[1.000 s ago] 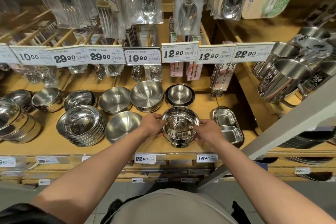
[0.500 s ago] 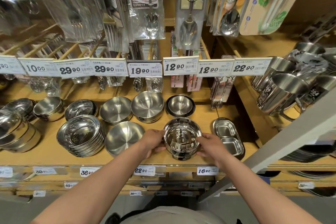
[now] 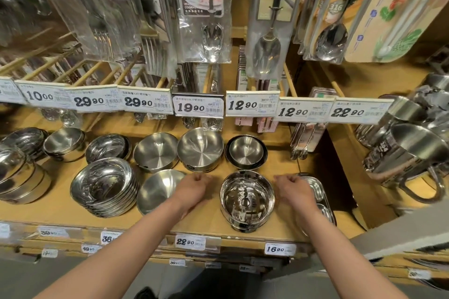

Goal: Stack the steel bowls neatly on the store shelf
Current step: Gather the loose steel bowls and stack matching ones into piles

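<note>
Spanning the whole view, the wooden store shelf [image 3: 213,223] carries rows of steel bowls under a line of price tags [image 3: 198,106], and most of them already sit in order.

The largest group, a stack of wide shiny bowls [image 3: 104,188] at the left front, is nested evenly, rim over rim. Beside it a single brushed bowl [image 3: 158,190] sits alone, and behind it two more brushed bowls [image 3: 178,152] stand side by side in the back row, not nested. A small bowl on a dark saucer [image 3: 246,152] is at the back right.

The footed bowl stack [image 3: 247,199] stands upright near the front edge of the shelf, directly between the two hands, and looks level and squared. A divided steel tray [image 3: 315,189] lies just to its right, partly under the right forearm.

The left hand [image 3: 194,188] is loosely curled, apart from the stack and holding nothing. The right hand [image 3: 292,188] is likewise loosely curled and empty, a little blurred.

I judge this stack finished; what may remain is gathering the loose brushed bowls together, if they are the same size, which I cannot tell.
</note>
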`<move>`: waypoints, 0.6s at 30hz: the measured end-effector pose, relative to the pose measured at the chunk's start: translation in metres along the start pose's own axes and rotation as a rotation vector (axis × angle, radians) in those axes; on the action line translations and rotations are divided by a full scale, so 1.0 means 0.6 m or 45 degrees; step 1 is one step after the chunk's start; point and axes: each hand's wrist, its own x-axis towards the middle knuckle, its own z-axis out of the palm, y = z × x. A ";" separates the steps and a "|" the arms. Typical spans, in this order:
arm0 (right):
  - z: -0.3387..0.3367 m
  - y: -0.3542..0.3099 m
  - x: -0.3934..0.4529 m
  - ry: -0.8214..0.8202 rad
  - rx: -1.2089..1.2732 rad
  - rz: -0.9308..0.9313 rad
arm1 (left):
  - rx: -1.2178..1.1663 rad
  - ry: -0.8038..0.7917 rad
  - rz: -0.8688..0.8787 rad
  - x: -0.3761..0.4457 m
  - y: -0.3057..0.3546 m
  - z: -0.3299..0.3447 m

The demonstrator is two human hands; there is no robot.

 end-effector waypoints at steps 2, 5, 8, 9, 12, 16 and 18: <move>0.017 -0.039 0.029 0.024 -0.180 -0.079 | 0.076 0.047 0.067 0.009 0.020 -0.014; 0.051 -0.078 0.072 -0.056 -0.289 -0.107 | 0.096 0.071 0.098 0.019 0.043 -0.025; 0.068 -0.087 0.107 -0.169 -0.239 -0.010 | 0.071 0.074 0.108 0.018 0.046 -0.033; 0.070 -0.086 0.120 -0.209 -0.189 0.035 | 0.043 0.069 0.102 0.018 0.041 -0.035; 0.075 -0.081 0.147 -0.318 -0.032 0.144 | -0.014 0.076 0.041 0.019 0.019 -0.038; 0.090 -0.081 0.164 -0.356 0.045 0.197 | -0.100 0.098 -0.051 0.021 -0.004 -0.037; 0.097 -0.085 0.168 -0.349 0.029 0.239 | -0.104 0.122 -0.079 0.023 -0.006 -0.036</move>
